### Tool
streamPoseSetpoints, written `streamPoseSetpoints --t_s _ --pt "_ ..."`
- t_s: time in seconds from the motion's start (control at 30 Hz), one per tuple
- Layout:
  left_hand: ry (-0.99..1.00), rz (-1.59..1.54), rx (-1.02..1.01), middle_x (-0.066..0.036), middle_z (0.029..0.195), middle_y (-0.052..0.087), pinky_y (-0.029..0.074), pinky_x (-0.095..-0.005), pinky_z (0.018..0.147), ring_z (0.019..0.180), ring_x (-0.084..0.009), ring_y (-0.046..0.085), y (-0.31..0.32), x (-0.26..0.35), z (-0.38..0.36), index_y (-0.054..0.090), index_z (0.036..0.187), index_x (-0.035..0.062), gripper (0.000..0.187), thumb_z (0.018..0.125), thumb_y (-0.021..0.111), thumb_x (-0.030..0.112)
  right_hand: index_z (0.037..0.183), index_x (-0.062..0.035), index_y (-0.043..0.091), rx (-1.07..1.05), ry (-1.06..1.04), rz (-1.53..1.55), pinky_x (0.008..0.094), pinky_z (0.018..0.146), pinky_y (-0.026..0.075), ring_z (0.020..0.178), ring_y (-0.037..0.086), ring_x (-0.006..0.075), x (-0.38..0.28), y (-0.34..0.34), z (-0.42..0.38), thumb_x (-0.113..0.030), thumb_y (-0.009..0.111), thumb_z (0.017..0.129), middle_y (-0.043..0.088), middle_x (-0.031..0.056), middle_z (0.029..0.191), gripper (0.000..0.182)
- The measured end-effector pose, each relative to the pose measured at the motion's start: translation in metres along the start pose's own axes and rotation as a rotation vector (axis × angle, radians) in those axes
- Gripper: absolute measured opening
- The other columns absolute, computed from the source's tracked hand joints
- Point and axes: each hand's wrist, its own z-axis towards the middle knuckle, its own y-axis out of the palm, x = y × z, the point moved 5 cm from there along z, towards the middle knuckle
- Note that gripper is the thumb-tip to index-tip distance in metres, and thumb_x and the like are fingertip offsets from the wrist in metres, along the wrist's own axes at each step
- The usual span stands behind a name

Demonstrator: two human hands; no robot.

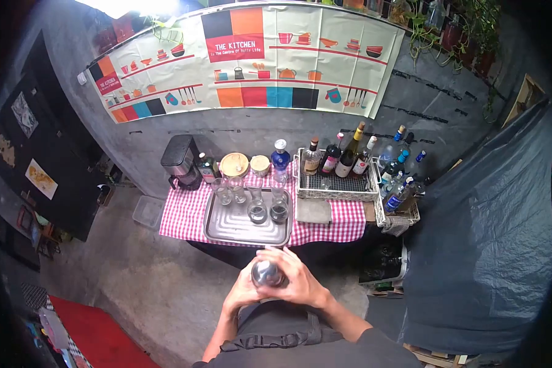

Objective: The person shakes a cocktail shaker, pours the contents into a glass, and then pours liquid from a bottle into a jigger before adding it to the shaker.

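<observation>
A shiny metal cocktail shaker is held in front of my body, its rounded end facing up toward me. My left hand wraps round its left side. Around its right side and far edge curl the fingers of my right hand; they are slightly blurred. Most of the shaker's length is hidden below its top end and by my hands. Just beyond it, on the table, a metal tray carries several glass vessels, and two of them, such as the glass carafe, have dark bottoms.
A red-checked cloth covers the table. Behind the tray stand a coffee maker, a blue bottle and lidded jars. To the right are a wicker basket of bottles, a folded grey cloth and more bottles.
</observation>
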Motion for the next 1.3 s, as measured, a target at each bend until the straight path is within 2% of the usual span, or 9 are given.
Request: streamPoseSetpoints --t_s 0.13,0.27,0.37,0.4,0.93,1.0,1.07,1.2,1.3 --pt "0.059 0.181 0.030 -0.007 0.123 0.062 0.049 -0.0342 0.098 0.111 -0.0160 0.060 -0.011 0.008 -0.001 0.052 0.135 0.0029 0.078 0.066 0.088 0.009 0.133 -0.0039 0.055 0.038 0.016 0.077 0.0494 0.112 0.039 0.132 0.052 0.0364 0.010 -0.009 -0.009 -0.030 0.087 0.074 0.060 0.0168 0.135 0.072" --pt "-0.059 0.016 0.020 -0.008 0.119 0.064 0.047 -0.0344 0.100 0.114 -0.0175 0.059 0.005 0.000 -0.001 0.054 0.133 0.0027 0.080 0.063 0.092 0.010 0.131 -0.0003 0.057 0.098 0.323 0.212 0.0429 0.105 0.046 0.123 0.059 0.0357 0.031 0.000 -0.004 -0.030 0.083 0.077 0.062 0.0186 0.130 0.067" --pt "-0.013 0.031 0.033 -0.008 0.118 0.064 0.048 -0.0326 0.098 0.112 -0.0161 0.060 -0.004 -0.003 0.000 0.055 0.132 0.0035 0.077 0.064 0.091 0.008 0.134 -0.0022 0.055 0.026 0.049 0.080 0.0522 0.112 0.037 0.131 0.054 0.0363 0.004 -0.001 0.001 -0.030 0.083 0.079 0.059 0.0176 0.136 0.068" --pt "-0.009 0.053 0.032 -0.007 0.118 0.064 0.048 -0.0323 0.098 0.112 -0.0155 0.060 -0.009 -0.001 0.001 0.055 0.132 0.0036 0.076 0.064 0.090 0.008 0.134 -0.0048 0.054 0.020 -0.039 0.019 0.0475 0.108 0.041 0.125 0.056 0.0379 -0.002 -0.002 -0.003 -0.033 0.082 0.079 0.059 0.0192 0.134 0.067" --pt "-0.074 0.080 -0.019 -0.006 0.121 0.062 0.047 -0.0343 0.101 0.114 -0.0165 0.058 -0.001 -0.002 0.003 0.052 0.134 0.0024 0.079 0.064 0.090 0.008 0.128 -0.0016 0.060 0.096 0.161 0.122 0.0428 0.104 0.048 0.123 0.060 0.0351 0.027 -0.008 -0.001 -0.028 0.085 0.075 0.065 0.0183 0.126 0.065" --pt "-0.079 -0.051 0.008 -0.004 0.117 0.062 0.047 -0.0336 0.099 0.112 -0.0150 0.058 0.006 0.004 0.004 0.054 0.131 0.0048 0.078 0.064 0.091 0.010 0.130 -0.0022 0.059 0.061 0.233 0.123 0.0466 0.106 0.045 0.124 0.059 0.0347 0.024 0.000 0.003 -0.029 0.085 0.075 0.065 0.0175 0.127 0.066" --pt "-0.073 -0.216 0.019 -0.005 0.119 0.062 0.048 -0.0338 0.099 0.112 -0.0152 0.059 -0.005 -0.010 0.003 0.053 0.133 0.0040 0.081 0.063 0.093 0.012 0.131 -0.0037 0.059 0.049 0.018 0.008 0.0522 0.110 0.040 0.126 0.058 0.0346 0.009 0.004 0.004 -0.030 0.085 0.075 0.064 0.0163 0.129 0.067" --pt "-0.013 0.085 -0.007 -0.006 0.127 0.059 0.047 -0.0344 0.102 0.115 -0.0160 0.057 -0.020 -0.014 0.002 0.050 0.137 0.0039 0.082 0.066 0.090 0.011 0.132 -0.0066 0.058 0.056 -0.005 0.072 0.0589 0.112 0.034 0.130 0.055 0.0347 0.021 0.000 -0.007 -0.036 0.084 0.077 0.063 0.0153 0.132 0.068" --pt "-0.076 0.050 -0.009 -0.006 0.125 0.060 0.046 -0.0347 0.102 0.115 -0.0161 0.058 -0.007 -0.008 0.000 0.051 0.136 0.0037 0.082 0.063 0.089 0.009 0.131 -0.0032 0.059 0.097 0.192 0.192 0.0504 0.111 0.039 0.127 0.057 0.0358 0.031 0.001 -0.002 -0.031 0.084 0.076 0.065 0.0162 0.128 0.067"
